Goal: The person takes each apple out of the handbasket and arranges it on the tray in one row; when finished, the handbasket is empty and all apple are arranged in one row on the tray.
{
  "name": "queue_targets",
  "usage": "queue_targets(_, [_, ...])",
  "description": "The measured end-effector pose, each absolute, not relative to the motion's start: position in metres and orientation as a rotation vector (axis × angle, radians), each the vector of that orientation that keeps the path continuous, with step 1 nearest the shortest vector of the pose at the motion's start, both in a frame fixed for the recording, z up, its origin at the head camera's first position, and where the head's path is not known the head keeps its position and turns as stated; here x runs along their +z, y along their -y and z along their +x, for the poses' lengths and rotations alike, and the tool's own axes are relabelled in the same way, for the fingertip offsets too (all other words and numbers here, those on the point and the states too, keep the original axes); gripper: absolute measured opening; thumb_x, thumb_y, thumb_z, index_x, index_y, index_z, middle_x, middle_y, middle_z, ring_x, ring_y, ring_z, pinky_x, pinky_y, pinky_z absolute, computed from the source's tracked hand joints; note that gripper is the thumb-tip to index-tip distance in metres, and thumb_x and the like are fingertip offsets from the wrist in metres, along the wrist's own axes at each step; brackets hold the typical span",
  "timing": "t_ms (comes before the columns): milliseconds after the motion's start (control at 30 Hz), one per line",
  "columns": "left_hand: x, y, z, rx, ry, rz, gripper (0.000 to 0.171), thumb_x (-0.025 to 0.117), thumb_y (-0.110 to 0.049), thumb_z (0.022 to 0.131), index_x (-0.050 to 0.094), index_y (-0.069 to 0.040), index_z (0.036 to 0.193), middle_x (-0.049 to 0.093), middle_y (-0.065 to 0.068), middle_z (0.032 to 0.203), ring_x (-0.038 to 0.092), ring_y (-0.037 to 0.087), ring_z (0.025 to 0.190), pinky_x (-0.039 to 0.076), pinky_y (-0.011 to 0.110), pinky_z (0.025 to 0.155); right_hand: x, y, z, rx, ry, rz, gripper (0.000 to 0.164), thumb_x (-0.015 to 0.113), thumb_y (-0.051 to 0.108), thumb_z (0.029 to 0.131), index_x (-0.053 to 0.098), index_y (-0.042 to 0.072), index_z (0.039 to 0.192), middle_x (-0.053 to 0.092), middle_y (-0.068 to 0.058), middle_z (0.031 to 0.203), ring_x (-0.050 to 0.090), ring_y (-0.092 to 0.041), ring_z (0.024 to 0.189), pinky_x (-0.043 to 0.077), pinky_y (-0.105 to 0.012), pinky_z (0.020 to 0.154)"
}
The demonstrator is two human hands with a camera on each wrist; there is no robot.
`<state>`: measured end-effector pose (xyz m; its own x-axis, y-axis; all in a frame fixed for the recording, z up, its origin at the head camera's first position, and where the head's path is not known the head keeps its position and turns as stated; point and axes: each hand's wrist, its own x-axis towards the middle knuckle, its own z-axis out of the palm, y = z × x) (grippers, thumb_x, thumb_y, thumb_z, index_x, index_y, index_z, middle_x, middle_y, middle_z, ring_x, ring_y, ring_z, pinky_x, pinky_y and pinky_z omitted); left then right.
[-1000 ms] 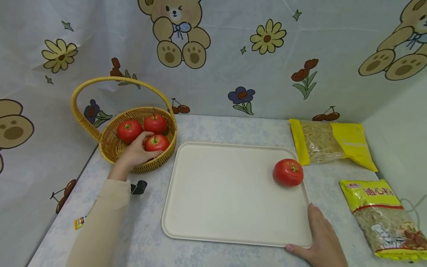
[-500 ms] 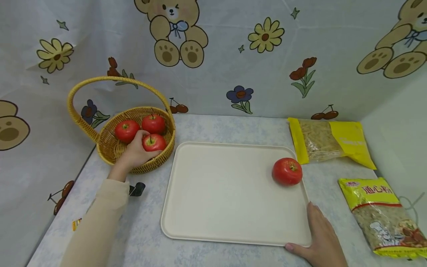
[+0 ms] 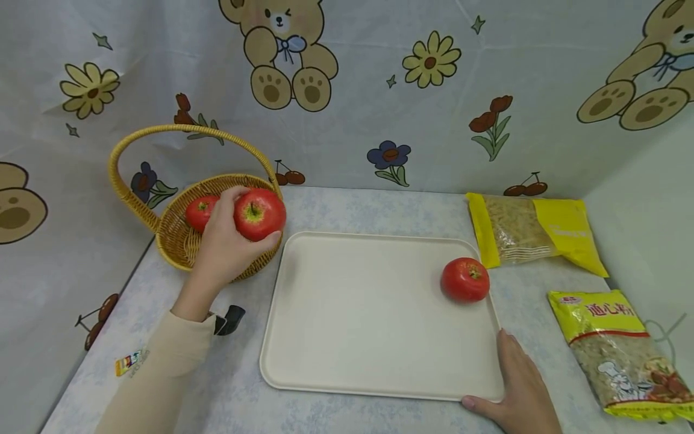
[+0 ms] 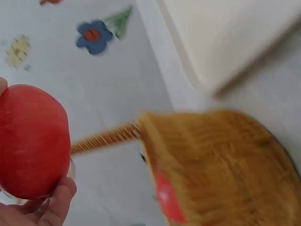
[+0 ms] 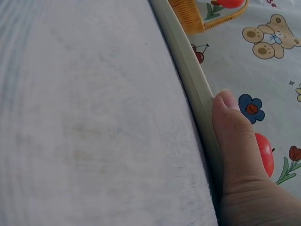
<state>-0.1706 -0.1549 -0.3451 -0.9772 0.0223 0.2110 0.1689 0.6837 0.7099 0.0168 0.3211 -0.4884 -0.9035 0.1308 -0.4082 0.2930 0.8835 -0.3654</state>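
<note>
My left hand [image 3: 221, 232] grips a red apple [image 3: 259, 214] by its sides, held up over the right part of a yellow wicker basket [image 3: 179, 241]. The same apple [image 4: 33, 141] fills the left of the left wrist view, with fingertips under it. Another apple [image 3: 199, 212] lies in the basket, partly behind the hand. A cream tray [image 3: 374, 319] stands on the table, with one apple [image 3: 465, 279] near its right edge. At the tray's front right corner rests my right hand [image 3: 523, 386], thumb [image 5: 235, 136] along the front edge and fingers along the right side.
Two yellow bags of pasta, one behind [image 3: 537, 232] and one in front [image 3: 618, 355], lie right of the tray. The tall basket handle [image 3: 200, 128] arches beside the left hand. A small colourful packet [image 3: 127, 363] lies front left. A patterned cloth [image 3: 347, 120] hangs behind.
My left hand has lifted the front apple up out of the basket. It now blocks the view of the back apple. The right hand has stayed at the tray's corner.
</note>
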Motion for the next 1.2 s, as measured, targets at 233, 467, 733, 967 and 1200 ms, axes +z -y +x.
queue_targets(233, [-0.341,0.1,-0.156,-1.32,2.727,-0.356,0.083,0.086,-0.033,0.072,0.04,-0.026,0.141,0.049,0.003,0.138,0.051,0.024,0.122,0.057,0.051,0.087,-0.488,-0.322,0.018,-0.603,-2.684,0.308,0.157,0.076,0.08,0.053,-0.013,0.002,0.156,0.006,-0.034,0.16,0.013,-0.054,0.142,0.015,-0.077,0.107])
queue_targets(467, [-0.372,0.029,-0.149,-1.343,2.854,-0.587,0.077,0.083,-0.042,0.072,0.045,-0.034,0.138,0.054,-0.002,0.128,0.057,0.019,0.112,0.057,0.043,0.086,-0.487,-0.32,0.02,-0.591,-2.731,0.283,0.156,0.075,0.082,0.054,-0.012,0.002,0.156,0.009,-0.035,0.159,0.016,-0.053,0.141,0.017,-0.076,0.106])
queue_targets(733, [-0.402,-0.038,-0.153,-1.162,3.02,-0.828,0.081,0.08,-0.05,0.073,0.044,-0.033,0.143,0.057,-0.002,0.12,0.058,0.014,0.103,0.053,0.031,0.08,-0.49,-0.318,0.023,-0.569,-2.794,0.233,0.153,0.075,0.08,0.057,-0.008,-0.001,0.157,0.015,-0.034,0.158,0.02,-0.052,0.14,0.022,-0.074,0.107])
queue_targets(967, [-0.42,-0.066,-0.16,-1.125,3.053,-0.864,0.076,0.079,-0.05,0.074,0.046,-0.032,0.14,0.057,-0.003,0.113,0.055,0.01,0.095,0.051,0.026,0.074,-0.49,-0.318,0.023,-0.561,-2.788,0.242,0.151,0.075,0.079,0.058,-0.007,0.0,0.157,0.016,-0.033,0.159,0.019,-0.051,0.14,0.02,-0.075,0.107])
queue_targets(1200, [-0.43,-0.078,-0.164,-1.135,3.03,-0.874,0.075,0.079,-0.051,0.075,0.047,-0.029,0.139,0.059,-0.003,0.111,0.055,0.011,0.095,0.051,0.026,0.074,-0.488,-0.318,0.024,-0.561,-2.8,0.236,0.151,0.075,0.079,0.058,-0.007,-0.001,0.157,0.016,-0.034,0.159,0.02,-0.052,0.14,0.021,-0.075,0.107])
